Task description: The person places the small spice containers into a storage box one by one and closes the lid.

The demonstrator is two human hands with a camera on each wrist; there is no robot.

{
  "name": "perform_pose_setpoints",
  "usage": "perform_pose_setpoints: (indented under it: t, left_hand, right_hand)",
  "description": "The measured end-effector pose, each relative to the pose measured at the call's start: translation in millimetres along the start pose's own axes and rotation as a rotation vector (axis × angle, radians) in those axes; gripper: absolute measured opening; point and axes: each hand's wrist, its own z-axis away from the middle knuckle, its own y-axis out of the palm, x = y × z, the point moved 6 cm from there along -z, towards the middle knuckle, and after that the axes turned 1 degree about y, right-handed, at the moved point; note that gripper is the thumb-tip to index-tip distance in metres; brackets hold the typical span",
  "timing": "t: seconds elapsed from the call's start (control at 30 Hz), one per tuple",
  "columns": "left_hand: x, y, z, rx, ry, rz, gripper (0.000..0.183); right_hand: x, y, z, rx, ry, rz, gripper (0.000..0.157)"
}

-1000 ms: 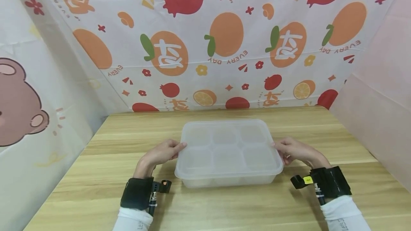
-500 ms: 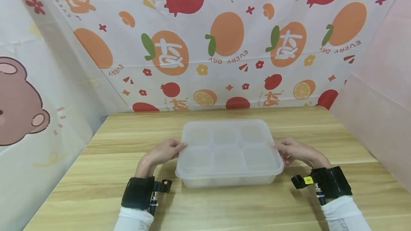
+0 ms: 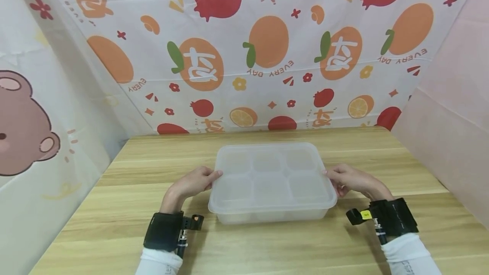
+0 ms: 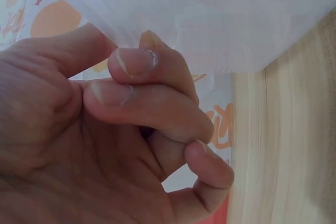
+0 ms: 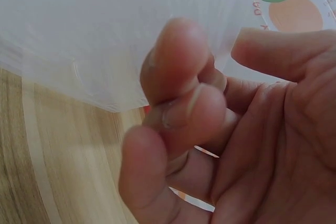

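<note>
A translucent white plastic storage box (image 3: 271, 213) with several compartments sits on the wooden table, covered by its lid (image 3: 272, 175). At the box's left side my left hand (image 3: 192, 181) pinches the rim, thumb on the lid's edge and fingers curled under it. My right hand (image 3: 353, 180) holds the opposite rim in the same manner. Both wrist views show the curled fingers close against the box's cloudy wall (image 4: 231, 19). What the compartments contain cannot be made out through the lid.
The light wooden tabletop (image 3: 114, 220) surrounds the box. Behind it hangs a fruit-print cloth (image 3: 237, 54). A bear-print cloth (image 3: 76, 96) borders the left side, and a pale pink sheet (image 3: 447, 126) the right. Black camera straps circle both wrists.
</note>
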Motion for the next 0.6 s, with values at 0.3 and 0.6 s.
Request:
perform_pose_setpoints:
  t: [0.3,0.6]
  left_hand:
    - [1.0,-2.7,1.1,-0.02,0.013,-0.031,0.042]
    - [-8.9,-14.3,10.4,-0.184,-0.007,-0.246,0.044]
  right_hand:
    - [4,1.7,-4,-0.003,-0.003,0.027,0.036]
    - [22,-7.5,-3,-0.256,-0.006,0.195,0.03]
